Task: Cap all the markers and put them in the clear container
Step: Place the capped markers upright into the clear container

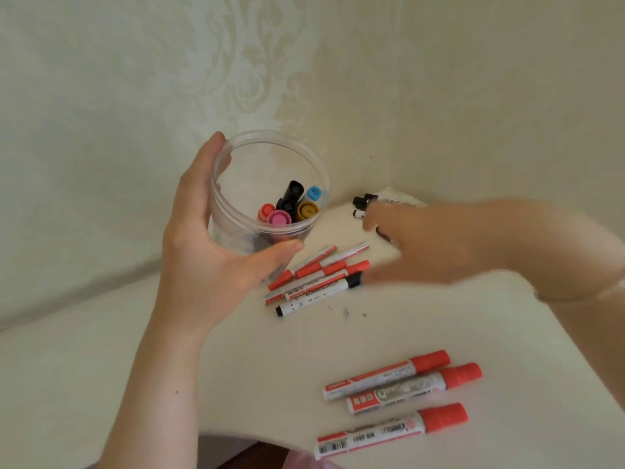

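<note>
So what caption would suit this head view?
Left hand grips clear container of capped markers; blurred right hand reaches toward loose markers on table.

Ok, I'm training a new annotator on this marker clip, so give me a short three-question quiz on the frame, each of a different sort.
1. True or false: the left hand holds the clear container.
2. Multiple choice: the three thick markers nearest the camera have caps that are A) black, B) red, C) blue.
3. Short answer: what is the right hand reaching toward?

Key:
1. True; fingers and thumb curl round its wall.
2. B.
3. The black markers near the wall; the hand is blurred, so whether its grip has closed on one cannot be told.
</note>
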`<action>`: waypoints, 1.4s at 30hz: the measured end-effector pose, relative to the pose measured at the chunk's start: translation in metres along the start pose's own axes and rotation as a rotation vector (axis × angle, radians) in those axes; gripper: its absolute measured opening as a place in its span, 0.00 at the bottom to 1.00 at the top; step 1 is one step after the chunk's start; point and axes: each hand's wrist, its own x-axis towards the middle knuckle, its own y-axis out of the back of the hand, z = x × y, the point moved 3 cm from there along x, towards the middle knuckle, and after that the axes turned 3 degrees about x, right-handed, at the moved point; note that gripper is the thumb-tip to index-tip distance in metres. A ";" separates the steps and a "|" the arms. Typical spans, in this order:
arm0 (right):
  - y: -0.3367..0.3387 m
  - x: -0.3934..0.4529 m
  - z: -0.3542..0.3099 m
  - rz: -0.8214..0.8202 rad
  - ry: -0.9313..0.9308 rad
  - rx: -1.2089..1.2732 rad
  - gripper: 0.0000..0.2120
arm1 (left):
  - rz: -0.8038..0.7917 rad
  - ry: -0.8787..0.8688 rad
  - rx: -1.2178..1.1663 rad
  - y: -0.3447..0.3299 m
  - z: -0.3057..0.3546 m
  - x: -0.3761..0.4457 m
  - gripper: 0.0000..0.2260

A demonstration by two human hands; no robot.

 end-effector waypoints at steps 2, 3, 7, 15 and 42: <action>-0.031 -0.025 -0.013 -0.214 0.055 -0.125 0.50 | 0.001 -0.004 0.014 0.002 0.001 -0.004 0.47; -0.046 -0.034 -0.020 -0.271 0.117 -0.141 0.53 | -0.004 -0.006 0.022 0.002 0.001 -0.006 0.47; -0.084 -0.046 -0.036 -0.289 0.263 -0.193 0.50 | -0.024 -0.008 0.022 -0.002 0.007 -0.013 0.46; -0.101 -0.044 -0.034 -0.314 0.162 -0.286 0.35 | -0.095 -0.059 0.025 -0.008 0.022 -0.021 0.46; 0.033 -0.013 0.015 0.305 -0.045 -0.155 0.09 | 0.036 0.020 0.039 0.004 0.018 -0.023 0.45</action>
